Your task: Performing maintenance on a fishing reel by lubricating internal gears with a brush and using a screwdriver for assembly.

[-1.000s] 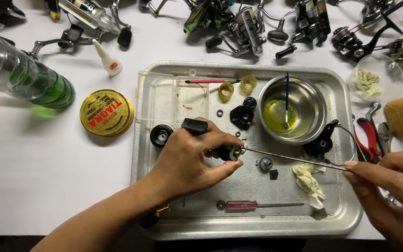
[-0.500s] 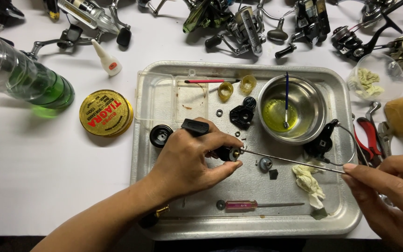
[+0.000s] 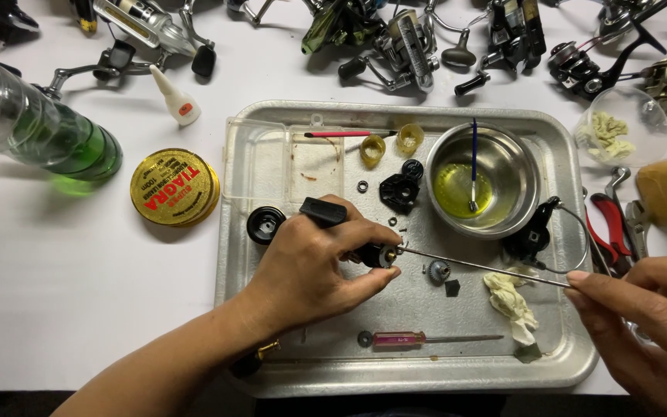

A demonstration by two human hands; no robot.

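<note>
Reel strip-down looks mid-way, judging by the layout: left hand [image 3: 314, 266] closed round a small black reel part with a brass-coloured end [image 3: 380, 255], held just over the dented aluminium tray [image 3: 256, 232], about centre. Right hand [image 3: 642, 309] pinches the far end of a thin steel rod [image 3: 480, 266] betw thumb + fingertips; rod tip sits at the brass end, can't tell if it's inside or just touching. Already off and lying loose in tray: black round knob [image 3: 265, 224], black housing piece [image 3: 400, 192], small grey gear [image 3: 438, 270], black bail arm with wire loop [image 3: 538, 235], two yellowish rings [image 3: 373, 150], washers/screws too small to id. Steel bowl of yellow-green fluid with a blue brush in it [image 3: 480, 181] near tray top right, pink-handled screwdriver [image 3: 403, 338] unused at tray front, crumpled rag [image 3: 509, 297] beside it. Reassembly not begun as far as visible. Vs 1.0 s ago: practically no change, both hands same grip, rod same angle, right hand maybe nudged slightly; parts on tray and bench unmoved
</note>
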